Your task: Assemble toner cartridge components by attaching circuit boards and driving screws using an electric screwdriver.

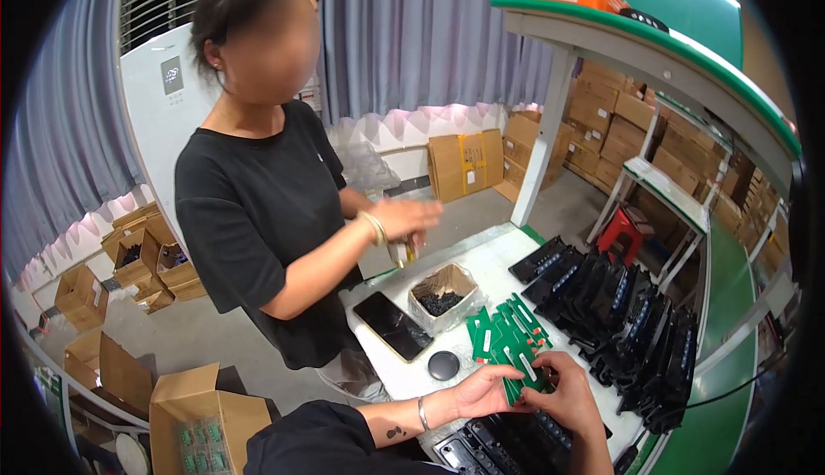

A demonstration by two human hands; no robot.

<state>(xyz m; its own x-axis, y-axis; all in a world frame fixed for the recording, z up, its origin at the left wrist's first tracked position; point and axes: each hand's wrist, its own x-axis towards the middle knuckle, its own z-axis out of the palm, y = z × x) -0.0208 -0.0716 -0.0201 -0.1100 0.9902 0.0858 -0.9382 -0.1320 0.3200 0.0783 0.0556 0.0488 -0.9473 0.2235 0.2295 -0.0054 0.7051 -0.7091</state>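
Near the front of the white table, my left hand (483,392) is closed on the lower left side of green circuit boards (525,370), thumb on top. My right hand (569,396) grips their right side between thumb and fingers. How many boards I hold is hard to tell, as they overlap. Just beyond lies a loose pile of green circuit boards (511,320) with white labels and red parts. Under my hands are black plastic housings (498,442), partly hidden by my wrists. A round black disc (443,365) lies left of the boards.
A phone (387,322) and a plastic-lined box (451,281) of small black parts sit further back. Rows of black housings (632,303) fill the right side beneath a green-edged shelf (619,32). Across the table stands another person (275,191), hands together. Cartons (219,410) stand on the floor.
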